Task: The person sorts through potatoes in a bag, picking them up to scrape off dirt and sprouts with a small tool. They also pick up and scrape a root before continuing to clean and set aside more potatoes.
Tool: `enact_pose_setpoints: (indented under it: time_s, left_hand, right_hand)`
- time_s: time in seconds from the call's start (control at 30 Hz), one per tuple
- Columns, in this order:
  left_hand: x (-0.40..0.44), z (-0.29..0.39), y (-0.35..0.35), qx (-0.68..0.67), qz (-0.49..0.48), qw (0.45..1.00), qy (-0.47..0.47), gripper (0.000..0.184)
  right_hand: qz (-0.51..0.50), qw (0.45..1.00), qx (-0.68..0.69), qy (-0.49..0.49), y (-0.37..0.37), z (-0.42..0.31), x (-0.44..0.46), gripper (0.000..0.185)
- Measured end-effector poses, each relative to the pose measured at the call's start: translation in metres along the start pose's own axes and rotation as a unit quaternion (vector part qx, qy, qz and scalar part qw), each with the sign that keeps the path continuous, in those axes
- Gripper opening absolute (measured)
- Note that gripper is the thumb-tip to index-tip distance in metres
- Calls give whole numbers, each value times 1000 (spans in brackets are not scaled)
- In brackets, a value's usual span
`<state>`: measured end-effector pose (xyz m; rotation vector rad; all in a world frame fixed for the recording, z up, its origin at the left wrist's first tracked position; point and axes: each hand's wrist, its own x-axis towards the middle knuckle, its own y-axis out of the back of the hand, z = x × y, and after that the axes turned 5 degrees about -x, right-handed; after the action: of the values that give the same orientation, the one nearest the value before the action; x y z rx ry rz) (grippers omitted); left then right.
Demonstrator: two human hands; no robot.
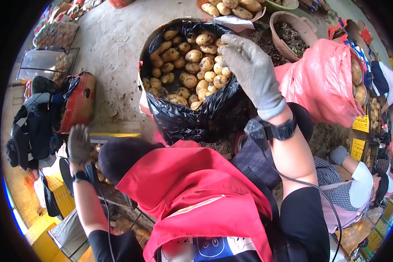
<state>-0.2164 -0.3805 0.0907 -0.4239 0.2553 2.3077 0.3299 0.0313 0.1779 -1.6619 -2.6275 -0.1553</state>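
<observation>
A large round container [143,56] lined with a black plastic bag [192,115] stands in front of me. Many soil-marked potatoes [188,80] lie inside it. My right hand [250,65], in a grey work glove, is over the container's right rim. Its fingers are stretched out and slightly bent toward the potatoes, and nothing shows in them. Off to the left, my left hand [78,145], also gloved, has its fingers extended and holds nothing that I can see. Beside it is a crate partly hidden by my knee, with some potatoes [101,177] showing.
A pink sack [321,81] of potatoes stands at the right. Behind it is a tub [288,37] with dark debris. A basin of potatoes [231,8] sits at the back. A red box [81,102] is at the left. Another person [351,187] sits at the right.
</observation>
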Motion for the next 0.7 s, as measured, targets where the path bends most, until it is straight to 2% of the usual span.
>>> enact_pose_setpoints:
  time_s: [0.03, 0.1, 0.17, 0.2, 0.27, 0.3, 0.33, 0.4, 0.43, 0.47, 0.57, 0.6, 0.7]
  left_hand:
    - [9, 66, -81, -211, 96, 971, 61, 48]
    - [72, 91, -133, -159, -71, 980, 99, 49]
    - [108, 100, -248, 23, -44, 998, 48, 46]
    - [117, 98, -302, 93, -94, 990, 37, 48]
    - [143, 76, -392, 218, -152, 962, 63, 58]
    - [177, 38, -422, 239, -209, 948, 21, 62]
    - [196, 7, -455, 280, -235, 929, -65, 69]
    - [227, -22, -519, 461, -234, 846, -130, 76]
    - [223, -13, -550, 556, -226, 771, -212, 80]
    - [222, -3, -575, 588, -245, 747, -190, 81]
    - [250, -16, -621, 721, -230, 627, -185, 85]
    - [255, -20, -627, 738, -220, 612, -182, 80]
    - [266, -22, -632, 739, -208, 612, -188, 73]
  right_hand:
    - [-3, 999, -9, 37, -3, 3, 1, 32]
    - [-19, 991, -114, 73, -5, -4, -3, 32]
    - [-67, 959, -260, 94, -2, -5, -6, 34]
    - [-97, 926, -350, 106, 1, -4, -6, 36]
    - [-121, 904, -400, 94, 1, -2, -3, 37]
    - [-145, 894, -417, 74, 2, 1, 0, 39]
    - [-168, 883, -434, 54, 4, 3, 3, 41]
    - [-186, 872, -452, 37, 6, 6, 12, 49]
    - [-188, 872, -452, 31, 8, 6, 16, 48]
    - [-189, 872, -451, 25, 9, 6, 21, 48]
    - [-183, 880, -437, 9, 12, 10, 31, 47]
    - [-182, 879, -441, 8, 14, 11, 33, 47]
    - [-177, 876, -448, 12, 20, 13, 37, 47]
